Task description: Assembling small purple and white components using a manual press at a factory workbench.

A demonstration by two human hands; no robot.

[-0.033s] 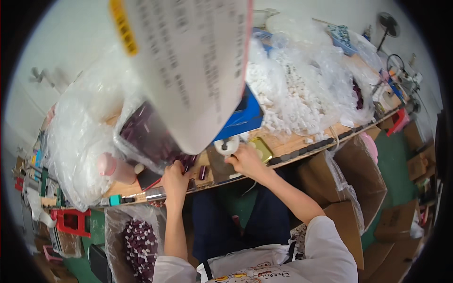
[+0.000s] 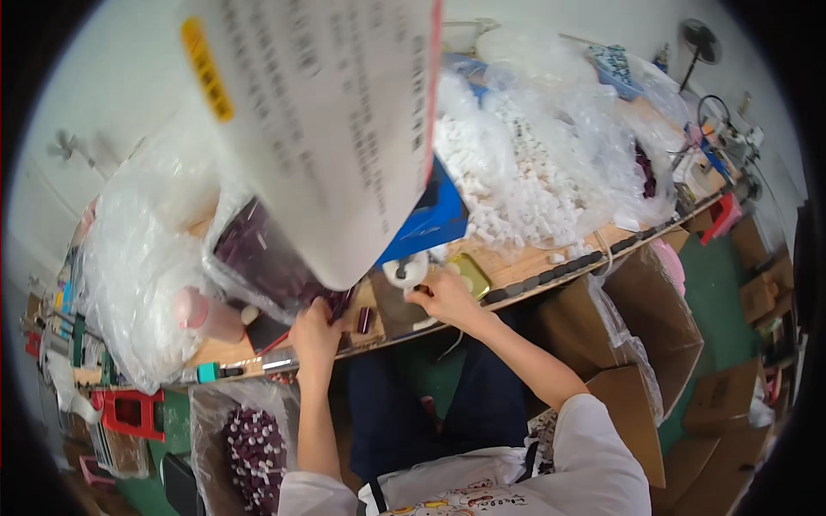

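Note:
My left hand (image 2: 316,334) is at the mouth of a clear bag of dark purple tubes (image 2: 258,249). Its fingers are closed together against the pieces there, and what they grip is hidden. A short shiny purple tube (image 2: 364,321) stands on the wood beside it. My right hand (image 2: 449,298) has its fingers curled in at a round white part (image 2: 406,272) below a blue machine (image 2: 437,225); anything in that grip is too small to make out. Right behind it lies a shallow yellowish tray (image 2: 470,276).
A printed white sheet (image 2: 335,129) hangs close up, covering part of the machine. White small parts (image 2: 508,181) are heaped at the right in clear plastic. A pink bottle (image 2: 209,314) stands left. Below the bench are a lined box of purple-and-white pieces (image 2: 255,456) and cardboard boxes (image 2: 619,335).
The whole view has shifted slightly, with the hanging sheet and bench a little further left. Both hands stay at the same places on the bench.

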